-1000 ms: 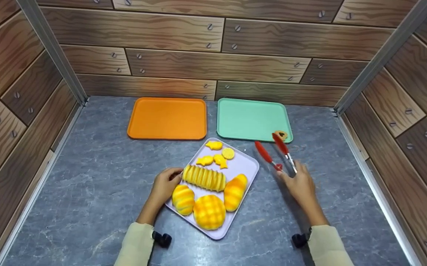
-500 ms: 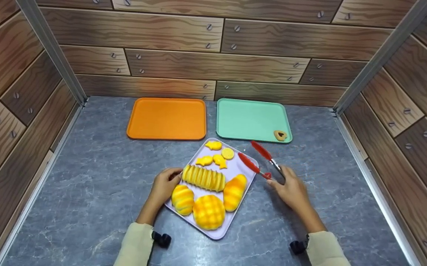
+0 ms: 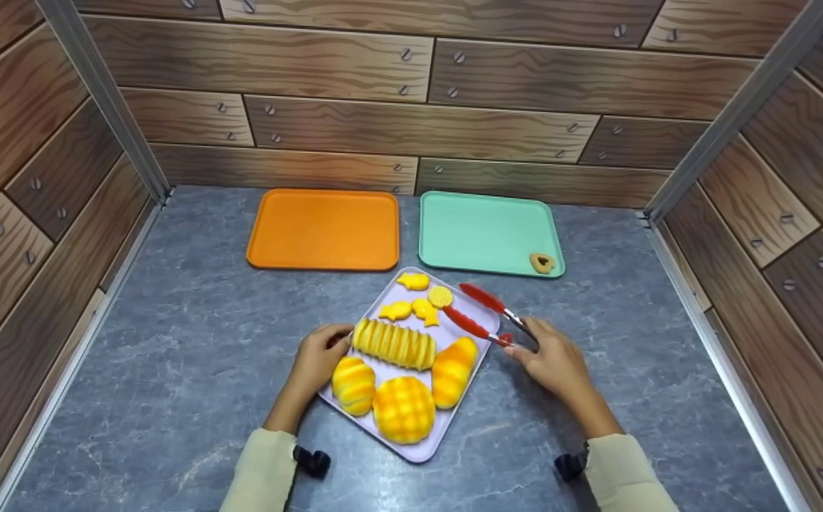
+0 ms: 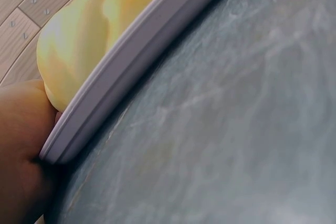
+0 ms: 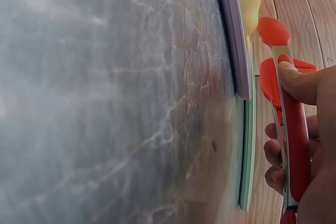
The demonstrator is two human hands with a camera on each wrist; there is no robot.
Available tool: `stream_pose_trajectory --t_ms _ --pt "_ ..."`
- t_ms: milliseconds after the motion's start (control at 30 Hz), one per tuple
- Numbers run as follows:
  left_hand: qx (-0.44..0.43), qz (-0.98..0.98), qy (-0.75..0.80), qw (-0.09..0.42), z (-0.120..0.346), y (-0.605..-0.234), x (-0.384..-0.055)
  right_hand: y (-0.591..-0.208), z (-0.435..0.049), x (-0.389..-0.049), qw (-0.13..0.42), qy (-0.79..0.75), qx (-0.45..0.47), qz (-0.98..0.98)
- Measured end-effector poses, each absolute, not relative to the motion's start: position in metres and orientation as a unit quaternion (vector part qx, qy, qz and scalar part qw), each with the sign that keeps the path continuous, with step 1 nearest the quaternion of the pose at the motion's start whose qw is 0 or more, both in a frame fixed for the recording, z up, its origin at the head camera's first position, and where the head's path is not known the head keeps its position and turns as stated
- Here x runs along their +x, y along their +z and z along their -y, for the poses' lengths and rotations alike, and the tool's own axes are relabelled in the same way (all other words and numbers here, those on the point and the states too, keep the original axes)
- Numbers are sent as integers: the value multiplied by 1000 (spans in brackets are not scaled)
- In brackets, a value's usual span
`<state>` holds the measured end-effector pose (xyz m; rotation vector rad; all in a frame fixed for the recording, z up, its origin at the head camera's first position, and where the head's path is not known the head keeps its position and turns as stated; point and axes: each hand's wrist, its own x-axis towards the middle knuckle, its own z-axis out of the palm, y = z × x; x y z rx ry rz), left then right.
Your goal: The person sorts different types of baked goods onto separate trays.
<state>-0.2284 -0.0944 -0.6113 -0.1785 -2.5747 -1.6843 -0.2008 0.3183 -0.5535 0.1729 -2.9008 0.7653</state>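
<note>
My left hand [image 3: 319,359] holds the left edge of a lilac tray [image 3: 418,454], which lies turned cornerwise on the table. Toy breads fill its near part: a ridged loaf [image 3: 393,344], a crescent roll [image 3: 454,372], a round checked bun [image 3: 404,410] and a small striped roll [image 3: 353,385]. Toward the far corner are several fish-shaped yellow pieces [image 3: 395,310] and a round yellow cookie [image 3: 440,296]. In my right hand [image 3: 557,359] are red-tipped tongs [image 5: 298,150], gripped by the handles. Their spread tips hang over the tray's right side, one close beside the round cookie, nothing between them.
Behind the lilac tray, an orange tray [image 3: 322,229] lies at left and a mint green tray [image 3: 486,231] at right. A cookie with a dark heart-shaped centre [image 3: 542,264] sits in the green tray's near right corner. Wood-patterned walls enclose the grey table [image 3: 190,341].
My right hand has carried the tongs left and nearer, from beside the heart cookie on the green tray to over the lilac tray. The left hand has stayed in place.
</note>
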Motion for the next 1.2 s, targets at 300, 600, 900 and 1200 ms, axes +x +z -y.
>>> stream_pose_trajectory --t_ms 300,600,900,1200 --pt "-56 839 -541 26 94 -612 -229 -551 -312 -205 42 215 59 974" --pt "-55 840 -538 27 94 -612 -229 -553 -305 -209 41 177 55 982" --pt "-51 836 -545 28 94 -611 -229 -551 -300 -212 20 184 49 981" --pt "-51 837 -545 30 93 -611 -228 -545 -294 -217 -2 177 56 983"
